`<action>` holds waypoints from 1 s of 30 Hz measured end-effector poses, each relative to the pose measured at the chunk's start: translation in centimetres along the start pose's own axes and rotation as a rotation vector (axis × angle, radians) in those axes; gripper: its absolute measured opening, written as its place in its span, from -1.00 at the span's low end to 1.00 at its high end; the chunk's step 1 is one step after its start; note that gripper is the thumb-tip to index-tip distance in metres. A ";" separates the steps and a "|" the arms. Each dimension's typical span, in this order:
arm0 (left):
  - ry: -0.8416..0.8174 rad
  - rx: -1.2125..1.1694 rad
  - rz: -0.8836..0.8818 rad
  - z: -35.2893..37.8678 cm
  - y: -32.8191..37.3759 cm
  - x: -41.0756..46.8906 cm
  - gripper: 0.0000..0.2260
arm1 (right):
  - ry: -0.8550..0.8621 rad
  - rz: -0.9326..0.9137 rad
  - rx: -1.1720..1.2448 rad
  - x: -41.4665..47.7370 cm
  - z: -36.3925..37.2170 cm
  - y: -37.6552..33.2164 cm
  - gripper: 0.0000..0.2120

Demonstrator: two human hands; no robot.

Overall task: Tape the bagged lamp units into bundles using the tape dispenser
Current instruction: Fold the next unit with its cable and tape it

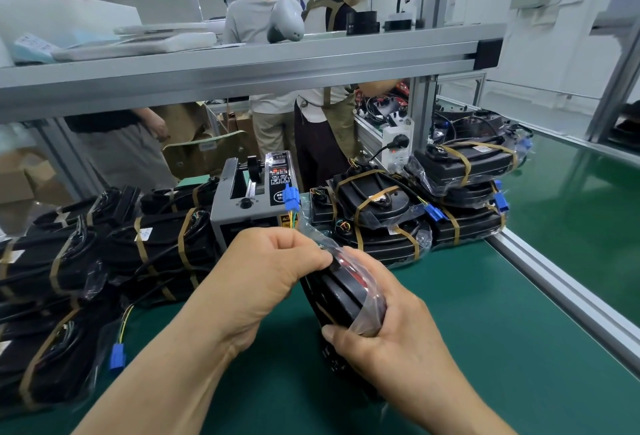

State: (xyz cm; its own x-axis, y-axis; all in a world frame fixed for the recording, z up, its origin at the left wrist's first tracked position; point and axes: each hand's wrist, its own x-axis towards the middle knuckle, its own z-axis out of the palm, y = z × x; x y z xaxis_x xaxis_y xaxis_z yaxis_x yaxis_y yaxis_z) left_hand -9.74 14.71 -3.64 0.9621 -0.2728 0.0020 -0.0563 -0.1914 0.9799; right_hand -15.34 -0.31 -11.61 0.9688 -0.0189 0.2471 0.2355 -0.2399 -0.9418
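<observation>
A left stack of bundles is piled at the edge of the green work surface. Each bundle is bound with brown tape bands and is judged complete.

The tape dispenser is positioned just behind the hands, near the middle of the bench. Its outlet is partly hidden, so it cannot be told whether a strip is ready.

The left hand is curled, and the clear bag film at the top of the bagged lamp units is pinched between thumb and fingers. The units are held upright, just in front of the dispenser. A blue connector on its wires stands above them.

The right hand is wrapped round the lower part of the units, with the thumb pressed against the near face.

A right stack of bundles is already taped.

Many bundles are therefore finished. The held set is judged to be at the gathering stage, with taping outstanding.
</observation>
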 end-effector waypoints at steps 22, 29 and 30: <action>0.025 0.144 0.106 -0.4 -0.6 0.2 -0.83 | -0.004 -0.010 0.021 -0.1 0.2 -0.5 -0.32; -0.024 0.135 0.098 -0.6 -0.2 0.2 -0.83 | 0.001 -0.021 0.044 -0.1 0.3 -0.3 -0.32; -0.034 0.136 0.097 -0.7 -0.1 0.2 -0.84 | -0.001 -0.024 0.042 -0.1 0.3 -0.3 -0.32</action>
State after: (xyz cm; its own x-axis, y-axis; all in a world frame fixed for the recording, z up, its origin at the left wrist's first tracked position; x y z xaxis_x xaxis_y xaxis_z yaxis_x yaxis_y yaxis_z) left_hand -9.36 15.32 -3.61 0.9408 -0.3278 0.0864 -0.1866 -0.2878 0.9394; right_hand -15.46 0.06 -11.45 0.9629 -0.0130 0.2695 0.2616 -0.1997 -0.9443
